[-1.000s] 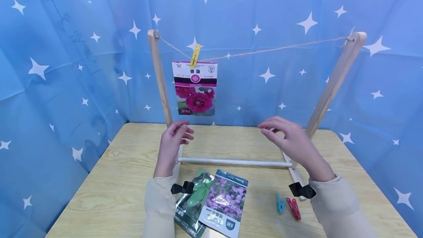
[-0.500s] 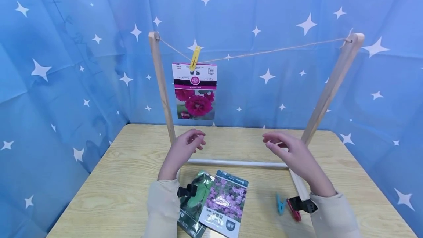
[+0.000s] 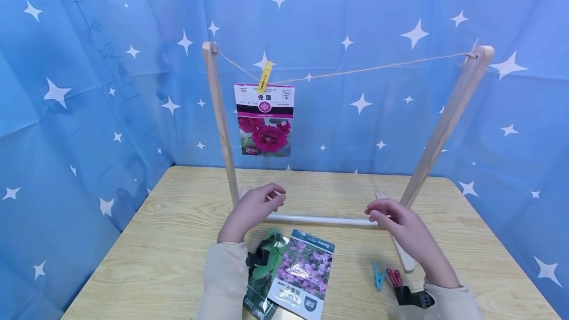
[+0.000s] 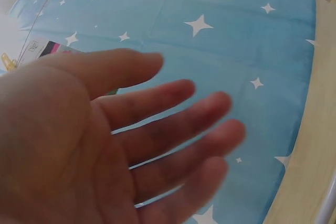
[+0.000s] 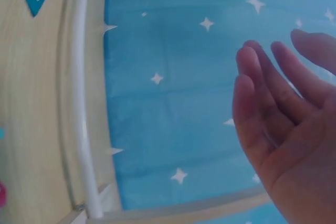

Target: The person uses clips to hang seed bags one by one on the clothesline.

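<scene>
Hovering apart: relaxed hands (image 3: 253,207) (image 3: 403,222). Yellow clip (image 3: 264,78) holds flower packet (image 3: 265,125) on string (image 3: 386,66).

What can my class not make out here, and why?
Head view: part of the green packet, under the purple packet and behind the left sleeve.
Head view: the lower end of the red clothespin, behind the black wrist piece.
Head view: the finest print on the hanging packet, too small to read.
Left wrist view: most of the hanging packet, behind the left thumb.
Right wrist view: most of the purple packet, cut off by the edge.
</scene>
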Demonstrator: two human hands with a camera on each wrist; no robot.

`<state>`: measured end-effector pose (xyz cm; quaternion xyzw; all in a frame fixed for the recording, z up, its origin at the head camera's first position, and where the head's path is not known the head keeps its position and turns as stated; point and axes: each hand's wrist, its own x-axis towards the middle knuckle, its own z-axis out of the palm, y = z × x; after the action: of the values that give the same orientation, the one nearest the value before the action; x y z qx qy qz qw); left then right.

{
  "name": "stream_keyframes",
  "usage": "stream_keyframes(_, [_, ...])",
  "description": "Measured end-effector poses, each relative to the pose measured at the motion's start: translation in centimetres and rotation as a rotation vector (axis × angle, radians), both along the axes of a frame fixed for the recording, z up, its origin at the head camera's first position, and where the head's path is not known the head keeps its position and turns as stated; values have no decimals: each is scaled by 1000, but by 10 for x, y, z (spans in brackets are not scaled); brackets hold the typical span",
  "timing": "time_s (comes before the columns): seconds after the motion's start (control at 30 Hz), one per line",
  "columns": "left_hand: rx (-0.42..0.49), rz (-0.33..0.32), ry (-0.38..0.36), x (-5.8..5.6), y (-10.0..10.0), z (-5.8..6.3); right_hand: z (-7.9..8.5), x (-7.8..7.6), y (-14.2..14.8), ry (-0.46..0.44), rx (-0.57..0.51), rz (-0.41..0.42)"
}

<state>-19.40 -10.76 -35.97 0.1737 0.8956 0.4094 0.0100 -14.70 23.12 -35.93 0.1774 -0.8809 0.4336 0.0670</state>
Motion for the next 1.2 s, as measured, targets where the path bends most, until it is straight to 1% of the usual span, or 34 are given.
stream_keyframes(0.1, [-68, -44, -24, 0, 2, -3, -9, -1, 5, -28, -28, -2])
stream_keyframes(0.2, [-134, -70, -55, 0, 5, -6, -19, -2, 9, -48, -74, -11])
stream_keyframes(0.33, [-177, -90, -121, 2, 9, -7, -35, -2, 15, -88, -109, -42])
stream_keyframes(0.47, [-187, -102, -150, 2, 12, -9, -45, 0, 18, -140, -101, -55])
stream_keyframes(0.67, [-213, -109, -150, -1, 14, -16, -49, 4, 23, -204, -105, -17])
stream_keyframes(0.83, [-230, -99, -162, -4, 18, -15, -48, -3, 24, -232, -62, 17])
stream_keyframes(0.93, [-235, -101, -171, -5, 19, -15, -48, -9, 23, -232, -40, 37])
stream_keyframes(1.0, [-234, -107, -179, -6, 20, -16, -50, -11, 23, -230, -44, 45])
stream_keyframes(1.1, [-232, -116, -197, -6, 21, -19, -54, -11, 24, -217, -47, 43])
stream_keyframes(1.2, [-230, -119, -213, -7, 22, -23, -59, -10, 27, -228, -46, 36])
